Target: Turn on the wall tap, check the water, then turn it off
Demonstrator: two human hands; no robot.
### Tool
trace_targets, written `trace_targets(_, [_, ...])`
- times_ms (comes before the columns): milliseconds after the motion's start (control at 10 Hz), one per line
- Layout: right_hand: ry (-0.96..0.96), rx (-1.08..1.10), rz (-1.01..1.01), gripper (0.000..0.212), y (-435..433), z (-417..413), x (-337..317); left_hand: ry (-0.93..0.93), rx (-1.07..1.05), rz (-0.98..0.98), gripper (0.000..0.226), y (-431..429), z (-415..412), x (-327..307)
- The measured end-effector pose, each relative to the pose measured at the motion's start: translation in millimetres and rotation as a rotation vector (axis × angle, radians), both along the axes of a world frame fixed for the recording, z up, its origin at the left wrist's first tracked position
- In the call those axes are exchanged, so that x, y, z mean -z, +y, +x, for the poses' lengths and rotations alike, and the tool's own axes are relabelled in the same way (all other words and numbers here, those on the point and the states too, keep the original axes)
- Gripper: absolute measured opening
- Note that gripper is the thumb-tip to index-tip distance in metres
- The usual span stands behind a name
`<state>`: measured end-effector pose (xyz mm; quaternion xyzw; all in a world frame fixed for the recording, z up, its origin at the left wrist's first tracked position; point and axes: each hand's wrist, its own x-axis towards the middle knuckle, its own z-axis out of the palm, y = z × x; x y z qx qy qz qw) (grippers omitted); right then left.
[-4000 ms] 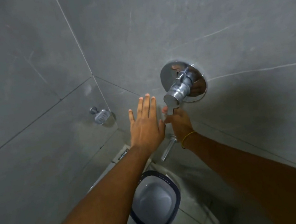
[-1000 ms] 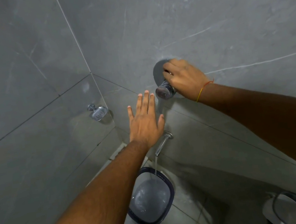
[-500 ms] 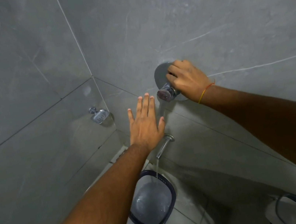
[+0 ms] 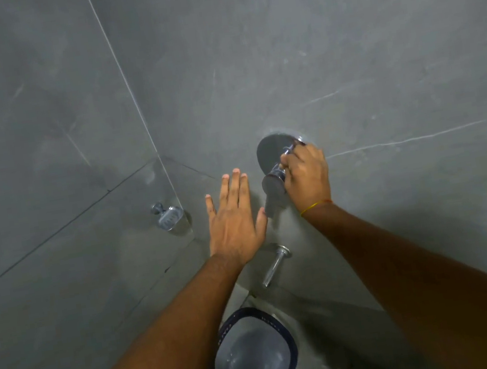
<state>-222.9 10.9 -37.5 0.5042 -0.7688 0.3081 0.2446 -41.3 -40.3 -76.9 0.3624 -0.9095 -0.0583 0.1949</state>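
Observation:
A chrome wall tap valve [image 4: 269, 155] with a round plate is set in the grey tiled wall. My right hand [image 4: 307, 175] grips its body from the right; the lever [image 4: 272, 194] hangs downward. Below it a chrome spout [image 4: 275, 263] sticks out of the wall, and I see no water stream falling from it. My left hand [image 4: 235, 220] is flat against the wall with fingers spread, just left of the lever. A grey bucket [image 4: 254, 361] with a dark rim stands on the floor under the spout, holding rippling water.
A chrome soap dish [image 4: 169, 216] is fixed in the corner to the left. Grey tiled walls meet at a corner seam [image 4: 133, 99]. My two forearms cross the lower half of the view.
The water stream that fell from the spout into the bucket has stopped. My right hand has shifted on the valve and the lever now points down. My left hand stays on the wall.

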Motion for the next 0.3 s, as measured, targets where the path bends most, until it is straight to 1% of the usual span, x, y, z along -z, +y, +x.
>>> trace_targets(100, [-0.073, -0.002, 0.083, 0.006, 12.3, 7.7, -5.8, 0.055, -0.004, -0.036, 0.078, 0.9, 0.9, -25.2])
trace_targets(200, [-0.083, -0.053, 0.257, 0.026, 29.5, 16.6, -15.2, 0.099, -0.007, -0.058, 0.079, 2.6, 9.0, -57.9])
trace_targets(300, [-0.094, -0.084, 0.299, 0.042, 41.7, 26.1, -49.6, 0.134, 0.027, -0.161, 0.078, 9.9, 29.4, -84.1])
